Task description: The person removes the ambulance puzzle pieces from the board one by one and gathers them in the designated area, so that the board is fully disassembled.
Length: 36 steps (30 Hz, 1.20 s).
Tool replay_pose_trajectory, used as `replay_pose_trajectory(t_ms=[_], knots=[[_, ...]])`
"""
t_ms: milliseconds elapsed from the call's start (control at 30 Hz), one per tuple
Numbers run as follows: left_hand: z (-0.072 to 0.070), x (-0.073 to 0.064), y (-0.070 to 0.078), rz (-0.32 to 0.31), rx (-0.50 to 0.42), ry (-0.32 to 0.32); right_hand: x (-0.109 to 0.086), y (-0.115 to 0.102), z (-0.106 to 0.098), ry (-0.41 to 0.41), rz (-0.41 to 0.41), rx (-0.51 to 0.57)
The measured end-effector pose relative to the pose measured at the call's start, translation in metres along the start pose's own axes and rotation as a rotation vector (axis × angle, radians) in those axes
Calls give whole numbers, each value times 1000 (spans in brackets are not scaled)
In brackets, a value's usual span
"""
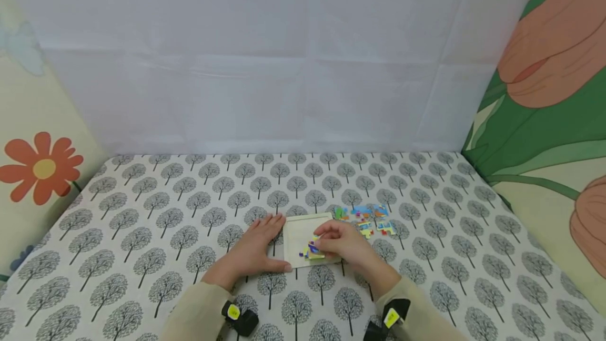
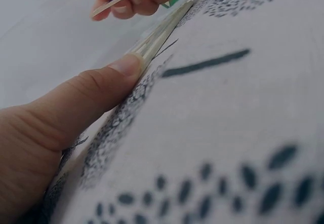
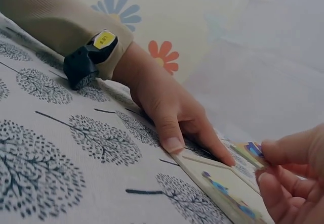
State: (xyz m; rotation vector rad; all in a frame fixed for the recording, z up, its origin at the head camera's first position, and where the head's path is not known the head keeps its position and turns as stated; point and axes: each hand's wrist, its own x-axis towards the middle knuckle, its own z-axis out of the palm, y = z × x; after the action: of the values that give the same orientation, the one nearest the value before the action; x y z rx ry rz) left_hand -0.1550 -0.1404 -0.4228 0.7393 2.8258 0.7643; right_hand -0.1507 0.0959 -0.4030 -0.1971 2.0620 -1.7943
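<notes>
A pale, shallow puzzle tray (image 1: 303, 230) lies on the table in front of the person. The left hand (image 1: 258, 249) rests along its left side with the fingers extended, and the thumb (image 2: 119, 70) touches the tray's edge near the front left corner. Between thumb and fingertips the right hand (image 1: 343, 243) pinches a flat jigsaw puzzle piece (image 3: 251, 153) in purple, blue and yellow. That piece is tilted, raised over the tray's front part. Small blue and yellow patches (image 3: 218, 186) show on the tray floor beneath, partly hidden by the right hand in the head view.
Several loose, colourful puzzle pieces (image 1: 366, 212) lie on the table just right of the tray's far corner. A white cloth (image 1: 170, 236) printed with trees covers the table. Behind it hangs a plain white sheet (image 1: 284, 67), with flower-patterned panels (image 1: 544, 67) at the sides.
</notes>
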Motion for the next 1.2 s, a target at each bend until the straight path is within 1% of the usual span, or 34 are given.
replay_pose_trajectory(t_ms=[167,300,467,667,833,900,967,1200], knots=[[-1,0,0,6,-5,-10,-7,3,-12,32,-6,-22],[-2,0,0,-4,-21,-31,-13,7,-21,47,14,-34],[-5,-1,0,-10,-29,-36,-18,11,-30,73,39,-46],[-6,0,1,-11,-47,-46,-19,15,-40,151,109,-5],[-8,1,2,-24,-62,-62,-19,15,-43,159,109,-17],[-9,1,2,-25,-68,-64,-19,14,-42,169,109,-56],[-9,1,2,-28,-75,-67,-19,14,-41,184,109,-119],[-8,1,2,-22,-85,-67,-19,12,-38,240,72,-455]])
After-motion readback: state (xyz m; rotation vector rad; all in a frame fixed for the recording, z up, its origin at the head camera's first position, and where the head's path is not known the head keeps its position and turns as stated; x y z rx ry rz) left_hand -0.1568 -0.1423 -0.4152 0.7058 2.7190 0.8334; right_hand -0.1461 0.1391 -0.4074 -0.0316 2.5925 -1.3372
